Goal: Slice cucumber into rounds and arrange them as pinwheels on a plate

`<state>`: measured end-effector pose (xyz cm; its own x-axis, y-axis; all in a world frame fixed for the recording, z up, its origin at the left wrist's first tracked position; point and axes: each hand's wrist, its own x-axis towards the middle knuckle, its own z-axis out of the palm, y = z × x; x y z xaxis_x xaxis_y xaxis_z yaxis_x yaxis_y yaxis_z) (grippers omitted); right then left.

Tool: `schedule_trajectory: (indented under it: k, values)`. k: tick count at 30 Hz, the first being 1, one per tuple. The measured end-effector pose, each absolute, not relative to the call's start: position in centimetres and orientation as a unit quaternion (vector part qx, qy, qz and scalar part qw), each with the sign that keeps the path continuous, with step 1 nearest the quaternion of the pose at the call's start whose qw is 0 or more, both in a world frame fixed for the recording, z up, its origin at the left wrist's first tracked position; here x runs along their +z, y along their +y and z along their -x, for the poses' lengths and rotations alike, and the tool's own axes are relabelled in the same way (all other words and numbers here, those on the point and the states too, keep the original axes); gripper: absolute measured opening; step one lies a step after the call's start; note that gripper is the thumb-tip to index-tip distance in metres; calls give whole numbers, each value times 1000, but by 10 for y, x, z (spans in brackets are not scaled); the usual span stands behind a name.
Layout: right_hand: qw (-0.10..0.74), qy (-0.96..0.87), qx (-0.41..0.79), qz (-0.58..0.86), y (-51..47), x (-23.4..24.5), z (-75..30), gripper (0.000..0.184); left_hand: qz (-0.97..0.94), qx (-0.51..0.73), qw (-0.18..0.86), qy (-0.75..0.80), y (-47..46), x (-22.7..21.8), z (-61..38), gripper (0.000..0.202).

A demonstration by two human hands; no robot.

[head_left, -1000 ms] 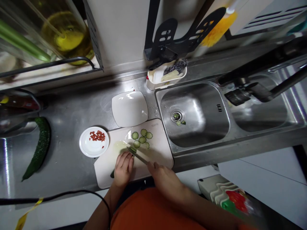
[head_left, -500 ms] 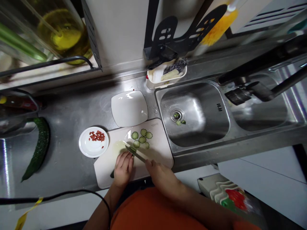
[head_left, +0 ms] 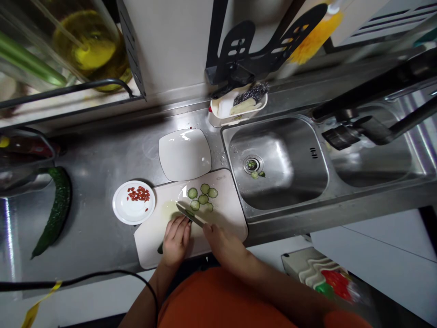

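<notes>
My left hand (head_left: pixel 176 238) is closed over a piece of cucumber (head_left: pixel 160 248), whose dark green end shows below the fingers. In my right hand (head_left: pixel 221 243) is a kitchen knife (head_left: pixel 190 215), its blade slanting up and left beside my left fingertips at the cucumber's cut end. Both hands are over the white cutting board (head_left: pixel 225 200). Several round cucumber slices (head_left: pixel 203 199) lie on the board just beyond the blade. Most of the held cucumber is hidden under my left hand.
A white squarish plate (head_left: pixel 184 155) stands behind the board. To the left are a small white dish (head_left: pixel 131 214) with red berries (head_left: pixel 139 194) and a whole cucumber (head_left: pixel 56 212). On the right is a steel sink (head_left: pixel 290 191) with green scraps at its drain, below a black faucet (head_left: pixel 372 130).
My right hand and the knife have shifted slightly left, toward my left hand. The left hand and the cucumber slices stay nearly in place.
</notes>
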<state>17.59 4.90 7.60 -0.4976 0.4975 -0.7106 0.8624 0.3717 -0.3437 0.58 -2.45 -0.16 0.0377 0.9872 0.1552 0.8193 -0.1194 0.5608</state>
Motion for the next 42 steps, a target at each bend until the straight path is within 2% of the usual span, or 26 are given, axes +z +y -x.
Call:
schedule_trajectory:
  k: [7, 12, 24, 32, 42]
  values:
    - [243, 799, -338, -434, 49, 65, -171, 34, -703, 262, 157, 642, -24, -1, -6, 30]
    - [198, 827, -311, -425, 44, 52, -170, 33, -704, 264, 148, 642, -24, -1, -6, 30]
    - [184, 815, -340, -432, 42, 45, -174, 33, -701, 261, 155, 645, -26, -3, -6, 31]
    - [242, 774, -363, -459, 37, 73, -199, 43, -700, 257, 161, 646, -25, -2, -5, 32]
    - [286, 771, -370, -432, 34, 101, -210, 37, -706, 262, 153, 639, -24, -2, -5, 29]
